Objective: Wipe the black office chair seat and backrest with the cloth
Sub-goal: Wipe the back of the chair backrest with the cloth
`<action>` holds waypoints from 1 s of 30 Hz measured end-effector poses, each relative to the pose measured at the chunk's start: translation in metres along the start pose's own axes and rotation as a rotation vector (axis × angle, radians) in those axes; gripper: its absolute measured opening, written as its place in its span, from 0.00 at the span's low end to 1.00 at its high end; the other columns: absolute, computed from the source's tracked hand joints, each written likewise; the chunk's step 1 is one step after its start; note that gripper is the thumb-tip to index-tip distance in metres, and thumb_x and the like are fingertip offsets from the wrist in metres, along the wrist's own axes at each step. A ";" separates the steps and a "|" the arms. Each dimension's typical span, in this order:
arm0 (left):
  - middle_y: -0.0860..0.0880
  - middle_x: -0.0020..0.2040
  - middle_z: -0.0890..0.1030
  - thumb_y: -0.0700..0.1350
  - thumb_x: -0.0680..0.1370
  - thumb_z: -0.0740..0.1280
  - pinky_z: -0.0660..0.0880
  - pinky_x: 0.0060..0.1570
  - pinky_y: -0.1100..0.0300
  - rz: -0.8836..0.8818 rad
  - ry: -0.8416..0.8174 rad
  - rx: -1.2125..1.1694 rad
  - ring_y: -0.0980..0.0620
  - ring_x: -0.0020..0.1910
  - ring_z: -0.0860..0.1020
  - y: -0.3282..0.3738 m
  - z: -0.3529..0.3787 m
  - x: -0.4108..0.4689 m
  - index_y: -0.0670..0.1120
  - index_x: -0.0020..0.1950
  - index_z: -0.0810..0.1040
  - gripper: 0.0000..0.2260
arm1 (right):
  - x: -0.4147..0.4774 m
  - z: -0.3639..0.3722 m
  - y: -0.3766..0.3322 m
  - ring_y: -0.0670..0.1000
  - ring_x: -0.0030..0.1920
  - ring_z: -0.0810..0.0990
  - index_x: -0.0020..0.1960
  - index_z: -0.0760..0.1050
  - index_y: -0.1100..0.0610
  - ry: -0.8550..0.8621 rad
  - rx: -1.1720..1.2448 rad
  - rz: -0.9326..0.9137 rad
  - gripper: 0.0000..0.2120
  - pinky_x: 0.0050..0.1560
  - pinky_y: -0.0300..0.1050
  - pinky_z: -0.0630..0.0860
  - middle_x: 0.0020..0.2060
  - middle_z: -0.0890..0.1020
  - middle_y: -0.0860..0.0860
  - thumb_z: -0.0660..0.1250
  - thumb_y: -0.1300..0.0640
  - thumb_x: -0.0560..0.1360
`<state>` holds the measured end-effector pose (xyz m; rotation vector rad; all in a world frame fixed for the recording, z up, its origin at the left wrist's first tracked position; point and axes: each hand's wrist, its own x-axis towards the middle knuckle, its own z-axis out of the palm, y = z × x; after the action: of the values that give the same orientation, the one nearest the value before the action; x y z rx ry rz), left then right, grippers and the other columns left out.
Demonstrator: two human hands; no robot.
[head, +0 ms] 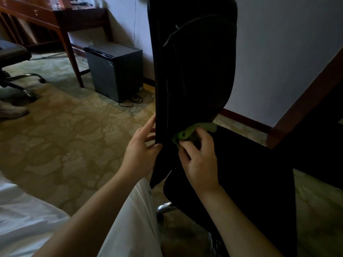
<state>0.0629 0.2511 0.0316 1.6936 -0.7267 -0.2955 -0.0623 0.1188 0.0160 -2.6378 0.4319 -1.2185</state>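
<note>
- Head view: a black chair stands at centre, its backrest (193, 62) upright and its seat (241, 173) extending to the near right.
- The left hand (141, 151) grips the left edge of the backrest low down, with the thumb on the near face and the fingers round the far side.
- The right hand (198, 164) holds a bunched green cloth (187, 133), fingers curled round it.
- The cloth is pressed at the foot of the backrest, where it meets the seat.
- A pale trouser leg (133, 219) lies below the forearms, with white bedding (22, 210) at near left.
- A dark fridge (115, 71) stands on the patterned carpet (74, 136) at far left of the backrest, against the wall.
- A wooden desk (55, 17) stands further left, and part of a second chair (13, 52) shows at the left edge.
</note>
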 end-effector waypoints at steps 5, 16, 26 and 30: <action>0.54 0.62 0.77 0.33 0.78 0.70 0.75 0.48 0.74 -0.001 0.002 -0.005 0.64 0.59 0.78 0.003 0.001 -0.002 0.66 0.77 0.63 0.38 | -0.022 0.005 0.006 0.62 0.65 0.77 0.49 0.82 0.62 -0.063 0.004 0.023 0.07 0.60 0.53 0.80 0.63 0.75 0.63 0.68 0.59 0.79; 0.54 0.64 0.77 0.34 0.78 0.70 0.80 0.58 0.57 0.016 -0.007 -0.082 0.57 0.62 0.79 0.002 0.001 -0.006 0.67 0.77 0.63 0.37 | 0.007 -0.014 -0.011 0.57 0.68 0.75 0.51 0.83 0.60 0.075 0.114 0.059 0.06 0.66 0.47 0.77 0.65 0.75 0.59 0.74 0.61 0.76; 0.55 0.64 0.80 0.27 0.78 0.66 0.78 0.59 0.61 0.059 0.035 -0.229 0.54 0.65 0.78 0.000 0.002 -0.019 0.61 0.74 0.70 0.34 | -0.014 0.002 0.007 0.61 0.67 0.76 0.53 0.83 0.59 -0.051 -0.002 0.027 0.06 0.62 0.51 0.80 0.66 0.75 0.61 0.72 0.58 0.77; 0.58 0.61 0.80 0.26 0.77 0.66 0.79 0.56 0.61 0.045 0.040 -0.238 0.55 0.64 0.78 0.000 0.001 -0.018 0.64 0.71 0.71 0.35 | -0.024 0.001 0.011 0.59 0.68 0.75 0.52 0.82 0.58 -0.085 0.015 0.003 0.07 0.62 0.53 0.79 0.67 0.73 0.59 0.67 0.56 0.80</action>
<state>0.0485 0.2614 0.0284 1.4527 -0.6717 -0.3034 -0.0787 0.1167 -0.0049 -2.6630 0.4102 -1.0992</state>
